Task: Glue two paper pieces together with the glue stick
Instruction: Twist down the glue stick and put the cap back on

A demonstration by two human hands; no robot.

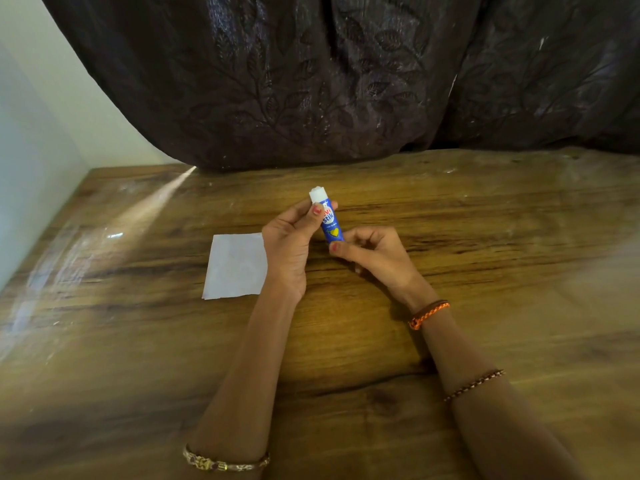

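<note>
Hands meet over the bench (450,209), both pinching the glue stick (330,220).

My right hand (375,254) grips its base, my left hand (289,244) its upper barrel, soft white glue exposed on top. Light, rigid, slick plastic, I judge: hold the barrel. The paper (235,266) beside my left hand looks flimsy; I'd press it flat.
</note>
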